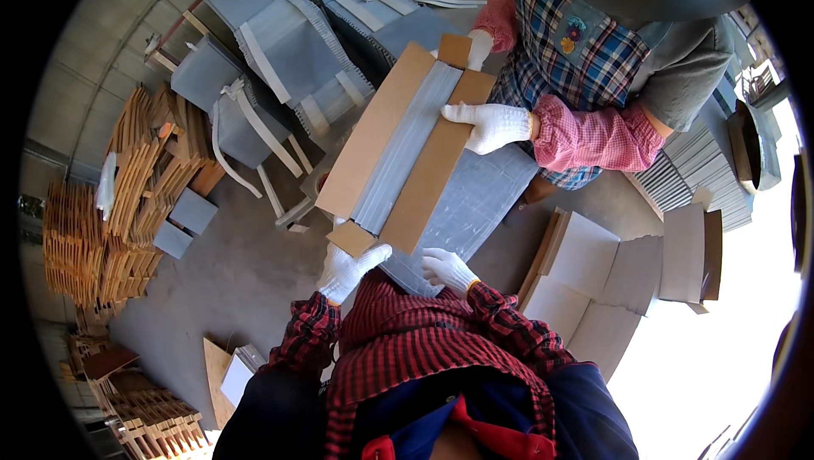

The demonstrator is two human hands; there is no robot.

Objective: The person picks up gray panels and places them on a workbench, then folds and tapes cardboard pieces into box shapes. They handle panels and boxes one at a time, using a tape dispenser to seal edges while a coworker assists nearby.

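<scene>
A long cardboard box [347, 178] with raised flaps lies slantwise ahead of me, packed with grey flat strips or sheets [407, 148] standing on edge. My left hand [346, 272], in a white knit glove, grips the box's near end, partly hidden by the small end flap [352, 238]. My right hand [448, 270], gloved too, hovers at the near edge of the grey work table [485, 197], apart from the box. Its fingers are loosely bent with nothing visible in them. Across from me, a co-worker's gloved hand [492, 127] holds the right long flap, and their other hand is at the far end.
Stacks of grey sheets with white straps [275, 61] stand beyond the box to the left. Piles of brown cardboard pieces [127, 206] rise at far left. Open cardboard cartons [623, 261] stand on the right, near bundled grey strips [695, 163].
</scene>
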